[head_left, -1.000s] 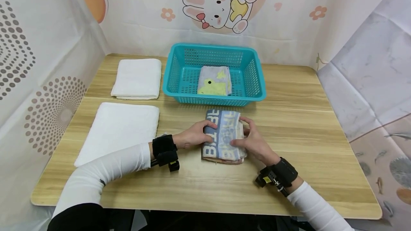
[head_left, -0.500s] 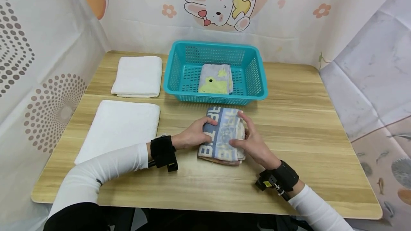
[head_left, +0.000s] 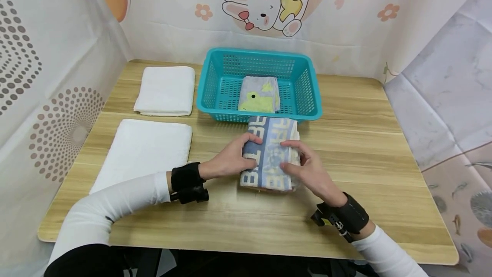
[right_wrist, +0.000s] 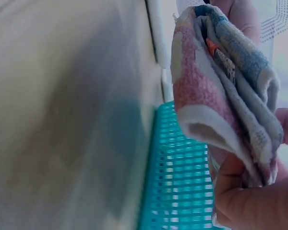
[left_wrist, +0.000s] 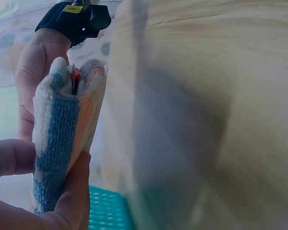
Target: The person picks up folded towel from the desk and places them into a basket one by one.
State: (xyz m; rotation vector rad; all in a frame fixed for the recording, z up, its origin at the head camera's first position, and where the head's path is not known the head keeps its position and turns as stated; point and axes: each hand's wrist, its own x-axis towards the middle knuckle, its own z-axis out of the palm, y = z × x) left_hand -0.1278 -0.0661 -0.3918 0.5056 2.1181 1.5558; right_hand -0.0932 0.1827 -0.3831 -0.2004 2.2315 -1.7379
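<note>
Blue lettered towel (head_left: 270, 155) raised between our left hand (head_left: 230, 159) and right hand (head_left: 313, 172)
At the left of the wooden table (head_left: 357, 140) we have a large white cloth (head_left: 147, 148), folded flat, with a small white cloth (head_left: 165, 91) behind it; next, our left hand pinches the towel's left edge, thumb and fingers on opposite faces; we have the towel clear of the tabletop, its far end overlapping the front of the teal basket (head_left: 230, 113) in the head view, though we cannot tell whether they touch; inside the basket lies a folded grey cloth (head_left: 259, 93) with a yellow figure; rightmost, our right hand grips the layered edge.
</note>
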